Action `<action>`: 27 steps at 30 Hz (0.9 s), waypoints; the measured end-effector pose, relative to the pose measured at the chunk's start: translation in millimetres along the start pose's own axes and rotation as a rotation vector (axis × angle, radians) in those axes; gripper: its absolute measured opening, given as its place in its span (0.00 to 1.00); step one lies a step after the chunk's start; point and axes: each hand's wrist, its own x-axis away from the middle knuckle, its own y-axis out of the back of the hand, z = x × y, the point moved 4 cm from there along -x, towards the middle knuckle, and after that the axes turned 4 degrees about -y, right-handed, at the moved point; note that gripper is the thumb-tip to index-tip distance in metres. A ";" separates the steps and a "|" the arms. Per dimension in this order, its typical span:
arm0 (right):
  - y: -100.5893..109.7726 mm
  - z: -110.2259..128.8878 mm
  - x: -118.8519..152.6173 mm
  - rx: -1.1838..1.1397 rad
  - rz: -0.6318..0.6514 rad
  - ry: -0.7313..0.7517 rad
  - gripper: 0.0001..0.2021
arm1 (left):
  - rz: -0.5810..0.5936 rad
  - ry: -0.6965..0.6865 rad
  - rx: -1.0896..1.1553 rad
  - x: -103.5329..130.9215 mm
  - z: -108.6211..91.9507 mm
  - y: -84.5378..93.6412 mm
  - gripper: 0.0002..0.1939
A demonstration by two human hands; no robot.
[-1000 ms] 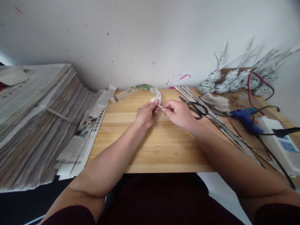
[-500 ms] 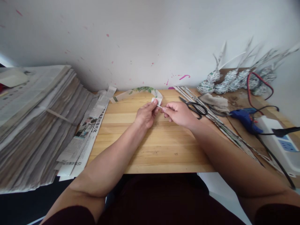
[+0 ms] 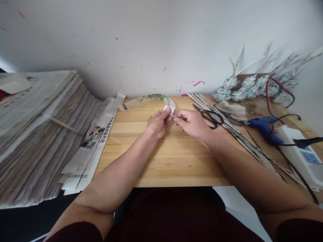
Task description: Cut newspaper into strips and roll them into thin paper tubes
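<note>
One thick newspaper stack (image 3: 58,141) stood at far left, beside loose newspaper strips (image 3: 99,136). A leaf-printed paper strip (image 3: 154,97) curved over the wooden table (image 3: 171,161) into your left hand (image 3: 157,124), thumb and fingers clamped on it; your right hand (image 3: 192,123) pinched its thin rolled end. Black scissors (image 3: 213,116), paper sticks (image 3: 233,131) and a blue glue gun (image 3: 263,129) lay rightward.

Soft, muted daylight greys the wall (image 3: 151,43), with a bright patch at far left; shadows on the table (image 3: 166,164) are faint. Edges stretch wide-angle, and paper stems (image 3: 300,60) at upper right blur.
</note>
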 end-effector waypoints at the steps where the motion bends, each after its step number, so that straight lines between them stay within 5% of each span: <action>1: 0.2 0.8 0.2 0.024 -0.002 0.005 0.12 | 0.002 0.001 0.000 0.2 -0.2 0.0 0.10; 18: 5.1 -2.5 -2.9 0.130 0.074 -0.004 0.13 | 0.075 0.033 -0.060 -1.5 2.1 0.4 0.07; 27: 2.8 0.0 -1.3 0.131 0.167 -0.061 0.13 | 0.008 0.056 -0.084 -0.9 1.8 3.8 0.05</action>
